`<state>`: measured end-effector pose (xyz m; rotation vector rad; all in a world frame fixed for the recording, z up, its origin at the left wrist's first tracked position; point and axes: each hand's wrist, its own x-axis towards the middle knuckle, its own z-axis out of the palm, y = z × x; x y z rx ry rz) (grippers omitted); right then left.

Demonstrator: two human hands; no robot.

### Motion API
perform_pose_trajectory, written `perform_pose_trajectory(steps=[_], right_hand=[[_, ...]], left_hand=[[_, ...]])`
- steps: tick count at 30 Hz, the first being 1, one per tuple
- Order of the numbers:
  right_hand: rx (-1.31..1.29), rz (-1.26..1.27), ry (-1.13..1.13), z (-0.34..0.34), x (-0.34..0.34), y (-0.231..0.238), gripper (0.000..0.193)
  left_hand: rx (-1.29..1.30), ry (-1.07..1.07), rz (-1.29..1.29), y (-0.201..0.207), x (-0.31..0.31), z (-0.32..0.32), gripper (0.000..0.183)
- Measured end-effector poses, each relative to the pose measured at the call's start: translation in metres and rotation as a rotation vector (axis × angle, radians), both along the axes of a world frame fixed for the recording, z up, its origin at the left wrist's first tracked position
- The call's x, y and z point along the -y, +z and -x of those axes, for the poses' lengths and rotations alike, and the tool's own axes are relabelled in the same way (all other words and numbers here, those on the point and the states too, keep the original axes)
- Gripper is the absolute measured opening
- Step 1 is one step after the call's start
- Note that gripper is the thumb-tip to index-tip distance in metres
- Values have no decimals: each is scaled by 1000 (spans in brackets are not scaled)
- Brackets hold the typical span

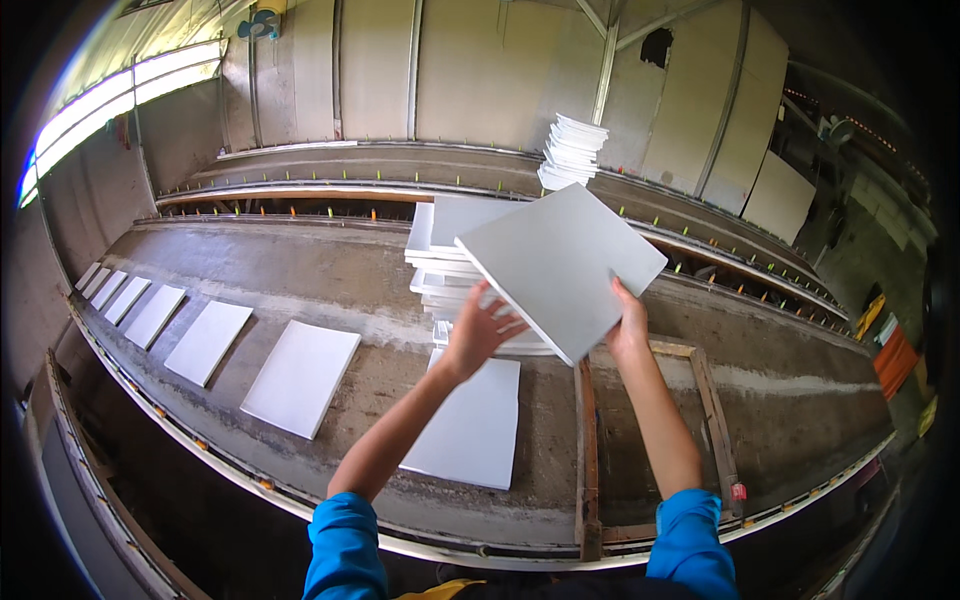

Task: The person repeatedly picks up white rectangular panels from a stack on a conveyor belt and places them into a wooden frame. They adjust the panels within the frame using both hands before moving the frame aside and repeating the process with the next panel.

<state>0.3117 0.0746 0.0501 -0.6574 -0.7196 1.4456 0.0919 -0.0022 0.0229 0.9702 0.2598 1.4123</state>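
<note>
Workshop, production-floor type. Indicated by a long, stained worktable (300, 260) edged with small coloured pegs (374, 214), with a second long table (370, 165) set behind it. Flat white pieces (301, 380) are laid out in a row and piled in stacks (575, 150). Bare panel walls (480, 70) are braced by exposed posts (605, 75); a fan (262, 25) is mounted high.

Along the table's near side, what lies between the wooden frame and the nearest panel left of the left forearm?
Head view: a white panel lies flat between them, partly hidden by the left forearm.
</note>
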Motion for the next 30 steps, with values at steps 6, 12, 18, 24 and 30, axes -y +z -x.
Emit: perform_pose_trajectory(steps=[6, 12, 18, 24, 30], right_hand=[[301, -21, 48, -106, 35, -15, 50], [594, -186, -62, -223, 44, -20, 60], [699, -275, -51, -314, 24, -81, 66], [757, -192, 28, -324, 21, -156, 69], [1026, -96, -109, -319, 24, -208, 65]], left_hand=[[-207, -30, -41, 11, 17, -24, 66], [-812, 368, 50, -25, 19, -167, 68], [-727, 269, 94, -70, 18, -258, 57], [-1171, 399, 257, -120, 37, -262, 53], [-1466, 371, 118, -155, 36, -256, 52]])
